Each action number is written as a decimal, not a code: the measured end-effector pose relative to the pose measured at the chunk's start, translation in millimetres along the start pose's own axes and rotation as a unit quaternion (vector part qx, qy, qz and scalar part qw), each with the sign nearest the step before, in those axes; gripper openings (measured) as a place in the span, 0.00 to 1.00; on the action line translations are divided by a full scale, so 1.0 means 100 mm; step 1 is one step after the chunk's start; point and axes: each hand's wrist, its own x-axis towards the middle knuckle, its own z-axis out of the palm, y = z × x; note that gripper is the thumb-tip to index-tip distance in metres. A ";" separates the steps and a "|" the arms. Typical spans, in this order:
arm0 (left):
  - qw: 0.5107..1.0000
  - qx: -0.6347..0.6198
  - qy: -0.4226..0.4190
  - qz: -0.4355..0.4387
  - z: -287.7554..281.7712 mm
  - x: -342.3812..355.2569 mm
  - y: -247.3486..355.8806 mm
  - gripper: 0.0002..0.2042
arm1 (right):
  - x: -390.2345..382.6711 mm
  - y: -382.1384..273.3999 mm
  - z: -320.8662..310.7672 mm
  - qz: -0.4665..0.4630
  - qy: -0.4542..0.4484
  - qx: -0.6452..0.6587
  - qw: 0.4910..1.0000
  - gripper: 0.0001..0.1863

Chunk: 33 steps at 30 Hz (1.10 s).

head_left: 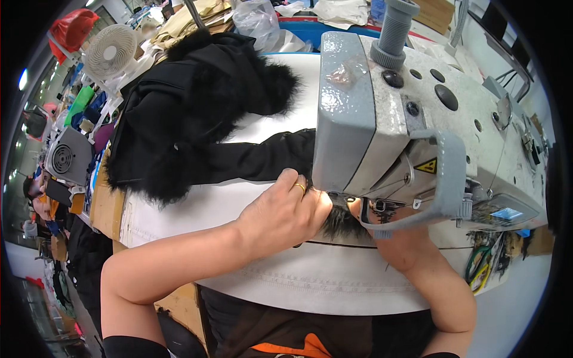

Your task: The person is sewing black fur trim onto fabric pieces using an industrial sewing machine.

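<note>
A black garment with fluffy fur trim (158, 107) is heaped on the white table left of the sewing machine (349, 113). One long black part of it runs right to the machine head. My left hand (283, 209), with a ring on one finger, is closed on the black material just left of the lit needle area. Dark fur (341, 224) shows between my two hands under the head. My right hand (403, 241) lies at the right of the fur, its fingers mostly hidden behind the machine's grey guard (449, 173).
The white table (286, 277) carries a printed ruler scale along its near edge. Yellow-handled scissors (479, 275) lie at the right. A thread-stand post (394, 30) rises from the machine. Plastic bags (256, 21) lie at the back; a white fan (110, 51) stands far left.
</note>
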 end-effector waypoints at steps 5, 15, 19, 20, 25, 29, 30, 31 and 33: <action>0.999 0.013 0.029 -0.024 0.08 0.00 0.01 0.08 | -0.03 0.05 -0.04 0.017 -0.011 0.038 0.999 0.11; 0.996 -0.022 0.079 -0.036 0.13 -0.03 -0.08 0.11 | -0.01 -0.01 -0.06 -0.060 -0.010 -0.205 0.977 0.08; 0.997 -0.003 0.064 -0.038 0.10 -0.05 -0.06 0.13 | 0.02 -0.05 -0.04 -0.053 0.110 0.056 0.991 0.08; 0.997 -0.004 0.066 -0.037 0.07 -0.03 -0.06 0.13 | 0.00 0.10 0.01 -0.087 0.063 -0.078 0.991 0.08; 0.999 -0.023 0.013 -0.037 0.05 -0.01 -0.06 0.13 | 0.01 0.23 0.09 -0.168 0.089 -0.175 0.966 0.06; 0.999 -0.004 0.012 -0.033 0.02 0.00 -0.06 0.12 | 0.01 0.23 0.11 -0.202 0.116 -0.212 0.949 0.06; 0.999 -0.008 0.009 -0.034 0.02 0.00 -0.06 0.11 | 0.01 0.23 0.12 -0.191 0.120 -0.207 0.952 0.06; 0.999 -0.011 0.007 -0.036 0.02 0.00 -0.06 0.11 | 0.01 0.22 0.11 -0.192 0.119 -0.206 0.952 0.06; 0.999 -0.010 0.003 -0.037 0.02 0.00 -0.06 0.11 | 0.02 0.21 0.07 -0.200 0.097 -0.211 0.952 0.07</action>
